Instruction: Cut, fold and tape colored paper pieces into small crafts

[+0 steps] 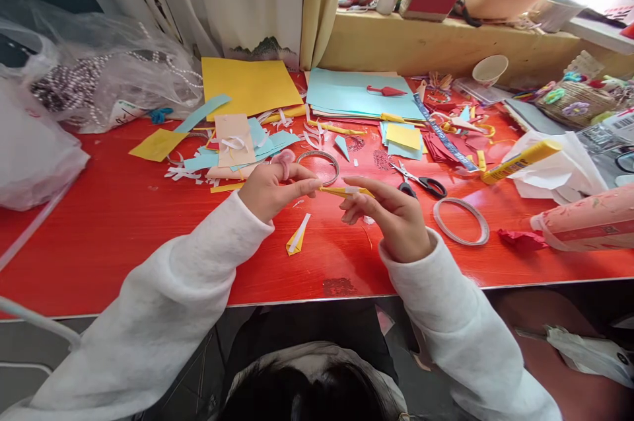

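Observation:
Between my hands, above the red table [188, 262], is a narrow folded yellow paper piece [339, 191] with a white strip on it. Its left tip is pinched by the thumb and forefinger of my left hand [280, 186]. My right hand [393, 209] grips its wider right end between thumb and fingers. Below them a second folded yellow piece [296, 244] with a white strip lies on the table. Just behind my hands rests a roll of tape [337, 170]. Black-handled scissors [430, 187] lie beyond my right hand, and another tape roll [484, 236] is to its right.
Yellow sheets [242, 85] and light blue sheets [356, 94] lie at the back, with paper scraps in front. A glue stick [522, 162] and a pink cylindrical object [589, 219] are at the right. Plastic bags [34, 137] stand at the left.

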A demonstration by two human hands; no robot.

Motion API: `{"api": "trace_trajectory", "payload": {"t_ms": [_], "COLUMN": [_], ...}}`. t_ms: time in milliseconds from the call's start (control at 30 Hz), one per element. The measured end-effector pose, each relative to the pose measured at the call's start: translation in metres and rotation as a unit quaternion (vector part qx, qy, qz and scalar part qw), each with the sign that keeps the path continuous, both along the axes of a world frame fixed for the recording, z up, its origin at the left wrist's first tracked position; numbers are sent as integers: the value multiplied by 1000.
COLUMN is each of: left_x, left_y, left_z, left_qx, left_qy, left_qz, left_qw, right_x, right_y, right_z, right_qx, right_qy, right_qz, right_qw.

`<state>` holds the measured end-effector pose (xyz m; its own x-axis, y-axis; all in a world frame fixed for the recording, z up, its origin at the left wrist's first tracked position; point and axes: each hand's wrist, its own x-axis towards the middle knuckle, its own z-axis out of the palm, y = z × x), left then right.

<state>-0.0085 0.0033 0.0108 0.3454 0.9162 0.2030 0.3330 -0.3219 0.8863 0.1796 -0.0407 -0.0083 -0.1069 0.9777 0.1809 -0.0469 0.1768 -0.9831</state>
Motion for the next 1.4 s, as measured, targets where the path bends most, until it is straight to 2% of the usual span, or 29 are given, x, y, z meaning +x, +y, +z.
{"api": "trace_trajectory", "payload": {"t_ms": [200,333,433,533,633,733,933,1133,1300,1400], "left_x": [-1,-2,-2,-2,-4,-4,-1,0,-3,-3], "left_y": [2,4,4,5,6,5,-1,-3,-1,-2], "left_z": [-2,-2,-2,-3,-3,0,2,1,1,0], "left_qx": [4,-8,-12,-52,-76,-54,10,22,33,42], "left_qy": [-7,-2,-11,-47,-92,-103,-32,-33,-47,-45], "left_qz": [21,24,16,6,32,53,27,36,60,67], "left_qw": [1000,1000,1000,998,992,992,999,999,997,996], "right_x": [6,6,5,4,5,5,6,3,3,5], "right_y": [3,2,1,1,1,2,2,3,2,1], "right_z": [-4,-3,-3,-3,-3,-3,-2,-1,3,4], "right_qx": [2,7,1,1,-1,-8,-33,-84,-104,-110], "right_qy": [33,26,18,21,32,36,34,60,93,80], "right_qz": [51,10,5,-7,-25,-28,-22,20,1,17], "right_qw": [998,1000,1000,1000,999,999,999,994,990,991]}}
